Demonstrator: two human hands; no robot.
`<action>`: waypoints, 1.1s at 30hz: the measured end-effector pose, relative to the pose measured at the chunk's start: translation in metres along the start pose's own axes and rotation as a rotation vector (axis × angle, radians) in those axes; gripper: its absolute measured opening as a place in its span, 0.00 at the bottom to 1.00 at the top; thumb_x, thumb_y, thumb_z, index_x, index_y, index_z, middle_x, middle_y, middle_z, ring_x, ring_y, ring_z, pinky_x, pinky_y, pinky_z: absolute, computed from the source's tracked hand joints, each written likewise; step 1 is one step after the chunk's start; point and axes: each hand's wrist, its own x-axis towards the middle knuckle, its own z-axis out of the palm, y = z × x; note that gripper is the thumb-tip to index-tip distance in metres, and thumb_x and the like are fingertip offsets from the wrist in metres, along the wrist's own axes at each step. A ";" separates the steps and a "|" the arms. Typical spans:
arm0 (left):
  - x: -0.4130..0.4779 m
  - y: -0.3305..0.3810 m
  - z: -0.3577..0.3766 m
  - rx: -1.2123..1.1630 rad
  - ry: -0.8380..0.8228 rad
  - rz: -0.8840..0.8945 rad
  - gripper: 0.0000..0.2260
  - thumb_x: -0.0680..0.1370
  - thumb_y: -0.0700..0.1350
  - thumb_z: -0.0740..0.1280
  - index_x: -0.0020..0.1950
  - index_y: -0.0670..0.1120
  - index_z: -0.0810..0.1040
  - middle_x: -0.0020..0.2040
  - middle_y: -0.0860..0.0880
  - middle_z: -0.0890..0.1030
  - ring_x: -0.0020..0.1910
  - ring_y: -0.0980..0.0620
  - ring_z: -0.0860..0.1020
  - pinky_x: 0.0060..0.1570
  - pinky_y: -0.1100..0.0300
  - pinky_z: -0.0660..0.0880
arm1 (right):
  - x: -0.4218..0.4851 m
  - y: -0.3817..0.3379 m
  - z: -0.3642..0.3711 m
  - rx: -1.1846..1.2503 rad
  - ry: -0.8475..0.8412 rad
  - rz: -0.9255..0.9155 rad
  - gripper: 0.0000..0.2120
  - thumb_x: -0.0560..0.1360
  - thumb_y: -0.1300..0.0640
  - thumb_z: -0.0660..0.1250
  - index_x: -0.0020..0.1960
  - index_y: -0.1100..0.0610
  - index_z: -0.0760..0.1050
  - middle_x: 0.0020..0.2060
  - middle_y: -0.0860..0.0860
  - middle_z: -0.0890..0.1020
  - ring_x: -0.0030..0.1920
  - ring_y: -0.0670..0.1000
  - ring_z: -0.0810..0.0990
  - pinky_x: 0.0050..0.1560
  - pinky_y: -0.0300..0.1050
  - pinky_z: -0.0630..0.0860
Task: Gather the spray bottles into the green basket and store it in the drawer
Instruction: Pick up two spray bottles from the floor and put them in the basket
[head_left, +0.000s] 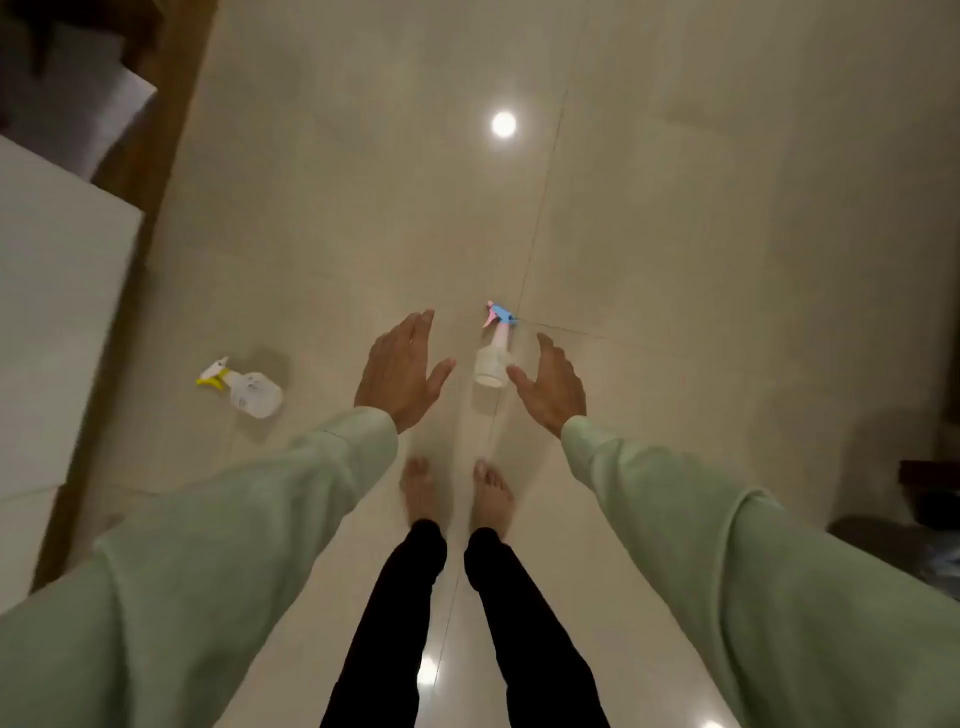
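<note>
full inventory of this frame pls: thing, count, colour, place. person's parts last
spray bottle with blue and pink head: 1, white body, lying on floor between the hands
spray bottle with yellow trigger: 1, clear white body, lying on floor, left
floor: 1, glossy beige tile, throughout
white furniture: 1, white, left edge, blurred
wooden strip: 1, brown, beside the furniture
dark objects: unclear, right edge
left hand: 1, open, empty
right hand: 1, open, empty
sleeves: 2, pale green
legs: 2, black trousers
feet: 2, bare

Pale green long sleeves (218, 545), black trousers (395, 623), bare feet (491, 493).
</note>
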 end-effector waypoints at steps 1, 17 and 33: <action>0.024 -0.012 0.025 -0.016 -0.019 0.008 0.31 0.82 0.55 0.59 0.80 0.44 0.54 0.79 0.43 0.60 0.78 0.44 0.60 0.77 0.47 0.57 | 0.030 0.010 0.019 0.040 0.008 0.018 0.36 0.79 0.43 0.64 0.81 0.54 0.53 0.76 0.56 0.66 0.74 0.60 0.67 0.71 0.56 0.65; 0.186 -0.159 0.277 -0.107 -0.087 -0.069 0.30 0.82 0.56 0.57 0.80 0.44 0.53 0.79 0.43 0.60 0.78 0.44 0.60 0.77 0.48 0.57 | 0.290 0.105 0.229 0.548 0.016 0.368 0.34 0.58 0.44 0.80 0.57 0.51 0.68 0.55 0.53 0.79 0.51 0.55 0.82 0.52 0.57 0.83; -0.063 -0.243 0.096 -0.333 0.276 -0.429 0.30 0.82 0.55 0.59 0.80 0.46 0.54 0.80 0.45 0.60 0.79 0.46 0.59 0.77 0.49 0.57 | 0.056 -0.089 0.205 0.478 -0.282 -0.080 0.34 0.55 0.53 0.86 0.56 0.49 0.73 0.49 0.50 0.83 0.47 0.52 0.85 0.42 0.50 0.84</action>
